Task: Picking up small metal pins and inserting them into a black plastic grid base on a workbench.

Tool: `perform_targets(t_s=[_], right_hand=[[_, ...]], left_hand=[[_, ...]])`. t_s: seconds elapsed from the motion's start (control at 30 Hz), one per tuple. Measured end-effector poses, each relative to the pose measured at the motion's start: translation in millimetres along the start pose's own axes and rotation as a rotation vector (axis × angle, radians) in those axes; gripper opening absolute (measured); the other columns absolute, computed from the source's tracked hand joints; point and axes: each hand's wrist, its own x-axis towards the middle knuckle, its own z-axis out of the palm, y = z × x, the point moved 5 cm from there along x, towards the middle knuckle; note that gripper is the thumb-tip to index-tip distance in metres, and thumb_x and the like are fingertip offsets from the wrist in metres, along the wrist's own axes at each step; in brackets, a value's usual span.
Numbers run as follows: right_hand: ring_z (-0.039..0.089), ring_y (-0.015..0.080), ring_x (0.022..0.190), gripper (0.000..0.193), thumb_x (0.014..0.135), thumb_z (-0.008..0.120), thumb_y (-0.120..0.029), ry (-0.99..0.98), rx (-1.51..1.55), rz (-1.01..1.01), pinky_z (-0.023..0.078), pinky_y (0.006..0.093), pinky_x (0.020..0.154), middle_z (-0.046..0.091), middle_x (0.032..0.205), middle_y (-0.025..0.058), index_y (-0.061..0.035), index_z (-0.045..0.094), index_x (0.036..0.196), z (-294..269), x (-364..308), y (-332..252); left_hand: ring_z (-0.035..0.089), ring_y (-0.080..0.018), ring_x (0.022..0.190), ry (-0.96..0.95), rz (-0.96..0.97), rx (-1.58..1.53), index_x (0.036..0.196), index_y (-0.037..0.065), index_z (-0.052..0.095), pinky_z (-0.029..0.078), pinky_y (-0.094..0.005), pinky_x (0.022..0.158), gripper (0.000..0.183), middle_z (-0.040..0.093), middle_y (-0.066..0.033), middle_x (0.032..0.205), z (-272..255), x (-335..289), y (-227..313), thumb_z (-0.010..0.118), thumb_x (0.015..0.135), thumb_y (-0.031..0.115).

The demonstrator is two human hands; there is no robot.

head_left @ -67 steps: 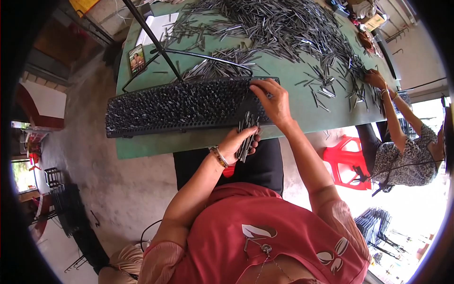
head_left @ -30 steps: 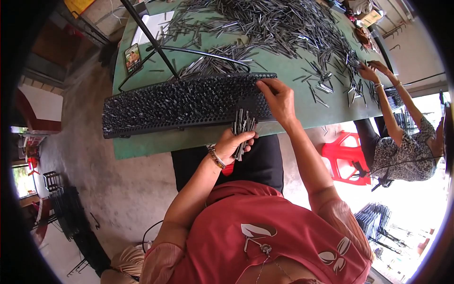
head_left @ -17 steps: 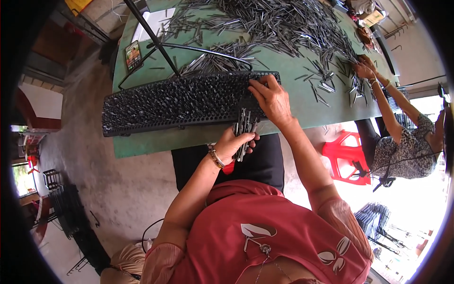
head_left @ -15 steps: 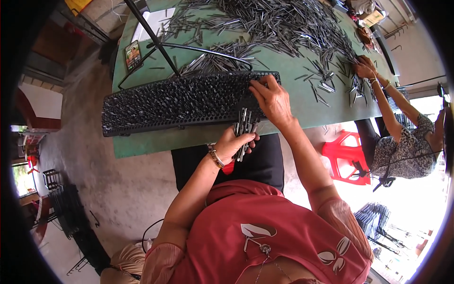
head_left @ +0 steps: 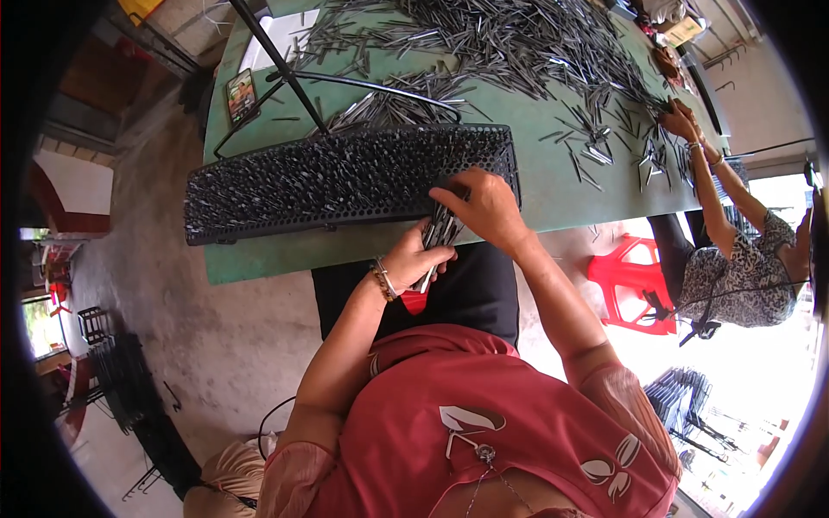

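My left hand is closed round a bundle of thin, dark and shiny metal sticks, held upright at a slant just off the table's near edge. Over the top of that bundle comes my right hand, its thumb and fingers curled together at the stick ends. What exactly its fingertips pinch is too small to make out. Behind both hands lies a long black perforated rack, densely filled with upright sticks. Bare holes show at its right end and along its front edge.
Loose sticks form a large heap on the green table. A phone lies at the left, beside a black metal stand. At the right a co-worker's hands reach into the sticks, near a red stool.
My right hand has come down and toward me from the rack's right end to the bundle's top. My left hand has shifted slightly left, still gripping the sticks. The co-worker's hands moved slightly right.
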Motion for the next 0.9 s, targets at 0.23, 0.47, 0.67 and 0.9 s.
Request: perform_targets(t_s=[0.23,0.47,0.67,0.9], right_hand=[[0.064,0.0344,0.075,0.038,0.073,0.071,-0.041,-0.14,-0.211,0.162,0.051,0.0429,0.066,0.066,0.076,0.0158,-0.0038,0.065,0.075,9,4,-13],[0.065,0.0222,0.068,0.025,0.078,0.067,-0.02,-0.032,0.253,0.143,0.051,0.0349,0.062,0.067,0.076,0.0123,-0.0004,0.065,0.095,4,1,0],[0.058,0.0072,0.066,0.032,0.084,0.063,-0.005,0.228,0.486,0.111,0.046,0.0208,0.061,0.065,0.083,0.0046,0.0003,0.059,0.115,-27,11,25],[0.062,0.0092,0.074,0.023,0.083,0.066,-0.008,0.387,0.343,0.058,0.048,0.0235,0.068,0.068,0.086,0.0072,-0.0012,0.064,0.105,-27,14,26]], left_hand=[[0.057,-0.0095,0.068,0.077,0.131,0.409,0.113,-0.001,0.047,0.048,-0.0258,0.061,0.034,0.058,-0.003,0.079,0,-4,10,0.061,0.083,0.003],[0.057,-0.0106,0.069,0.038,0.069,0.311,0.112,0.0,0.047,0.048,-0.0261,0.059,0.032,0.06,-0.0053,0.082,-2,-12,1,0.061,0.083,0.003],[0.059,-0.0102,0.071,-0.091,-0.018,-0.332,0.104,0.005,0.053,0.049,-0.0243,0.055,0.018,0.062,-0.0063,0.085,15,-15,-2,0.06,0.088,0.012],[0.059,-0.0089,0.076,0.011,-0.053,-0.466,0.105,0.005,0.058,0.05,-0.0223,0.059,0.018,0.064,-0.0064,0.093,20,-2,-2,0.059,0.088,0.014]])
